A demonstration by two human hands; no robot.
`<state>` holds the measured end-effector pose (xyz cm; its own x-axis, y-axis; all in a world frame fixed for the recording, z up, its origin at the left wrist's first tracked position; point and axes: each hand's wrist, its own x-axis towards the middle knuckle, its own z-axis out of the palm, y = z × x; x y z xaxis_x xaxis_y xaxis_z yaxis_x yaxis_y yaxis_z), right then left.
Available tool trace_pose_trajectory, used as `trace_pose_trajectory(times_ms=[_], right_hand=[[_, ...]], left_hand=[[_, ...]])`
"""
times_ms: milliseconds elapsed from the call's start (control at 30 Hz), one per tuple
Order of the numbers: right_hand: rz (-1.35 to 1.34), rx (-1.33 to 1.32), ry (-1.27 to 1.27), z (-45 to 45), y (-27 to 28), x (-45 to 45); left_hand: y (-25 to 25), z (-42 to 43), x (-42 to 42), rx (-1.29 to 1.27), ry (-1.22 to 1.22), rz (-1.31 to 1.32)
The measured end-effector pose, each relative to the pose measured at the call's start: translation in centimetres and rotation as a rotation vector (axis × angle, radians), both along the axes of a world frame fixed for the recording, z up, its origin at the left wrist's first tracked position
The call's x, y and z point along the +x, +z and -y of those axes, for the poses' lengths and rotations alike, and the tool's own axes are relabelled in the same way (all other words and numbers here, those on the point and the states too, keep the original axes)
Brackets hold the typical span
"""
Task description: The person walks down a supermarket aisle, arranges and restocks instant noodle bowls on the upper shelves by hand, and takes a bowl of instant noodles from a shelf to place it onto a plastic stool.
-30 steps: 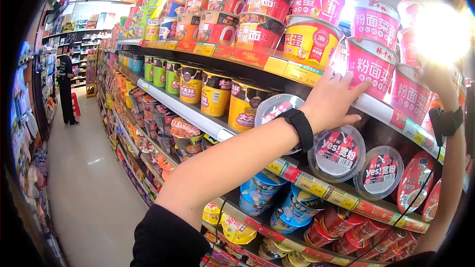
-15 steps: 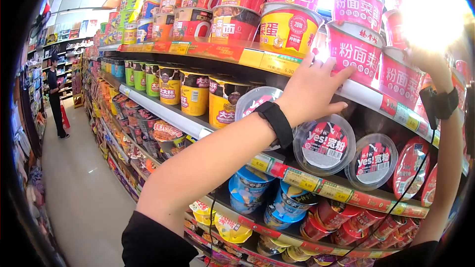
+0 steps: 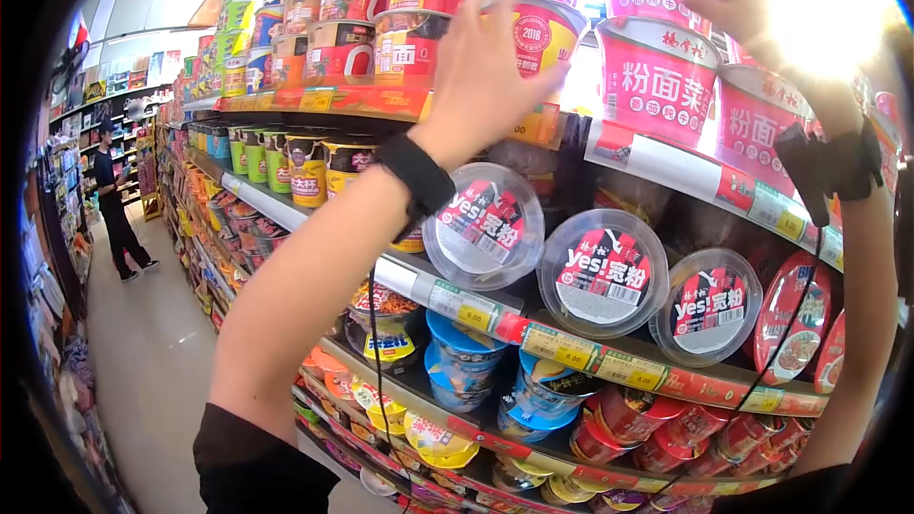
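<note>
My left hand [image 3: 495,76], with a black band on its wrist, is raised with fingers spread in front of a yellow and pink noodle tub [image 3: 545,38] on the upper shelf. Whether its fingertips touch the tub cannot be told. At the upper right, my right hand [image 3: 747,5] is beside the stacked pink tubs [image 3: 659,81], partly washed out by glare; its fingers are bent near the top pink tub, and their hold is unclear. Clear-lidded round bowls [image 3: 605,273] stand on edge on the shelf below.
Shelf edges with price labels [image 3: 571,350] run across the view. Blue tubs [image 3: 547,395] and red tubs [image 3: 628,419] fill lower shelves. Thin black cables hang in front. A person in dark clothes [image 3: 114,195] stands down the aisle [image 3: 157,324] at the left.
My left hand has moved up and left from the shelf edge to the yellow and pink tub. My right hand has shifted up and left toward the top pink tub. The distant person's stance has changed.
</note>
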<state>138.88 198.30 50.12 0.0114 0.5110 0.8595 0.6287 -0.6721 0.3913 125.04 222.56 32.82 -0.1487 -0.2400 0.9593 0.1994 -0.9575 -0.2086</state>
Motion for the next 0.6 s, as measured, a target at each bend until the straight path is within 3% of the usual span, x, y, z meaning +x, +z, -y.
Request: trace_pose_trajectory(times_ms=[133, 200, 300, 400, 500, 600], right_hand=[[0.115, 0.080, 0.273, -2.5, -1.9, -3.9], [0.175, 0.113, 0.414, -3.5, -2.8, -5.8], [-0.090, 0.037, 0.462, -4.0, -3.0, -7.6], [-0.071, -0.014, 0.513, -4.6, -2.7, -8.0], [0.003, 0.059, 0.439, -7.3, 0.0, -6.4], [-0.060, 0.020, 0.454, -7.2, -1.3, -7.9]], left_hand=[[1.8, -1.5, 0.8, -0.366, -0.205, -0.178], [2.3, -2.8, 1.6, -0.381, -0.239, -0.188], [2.4, -3.8, 2.0, -0.408, -0.308, -0.220], [2.3, -3.9, 1.7, -0.450, -0.333, -0.282], [1.8, -4.6, 1.2, -0.419, -0.405, -0.370], [1.1, -5.1, 1.4, -0.391, -0.383, -0.362]])
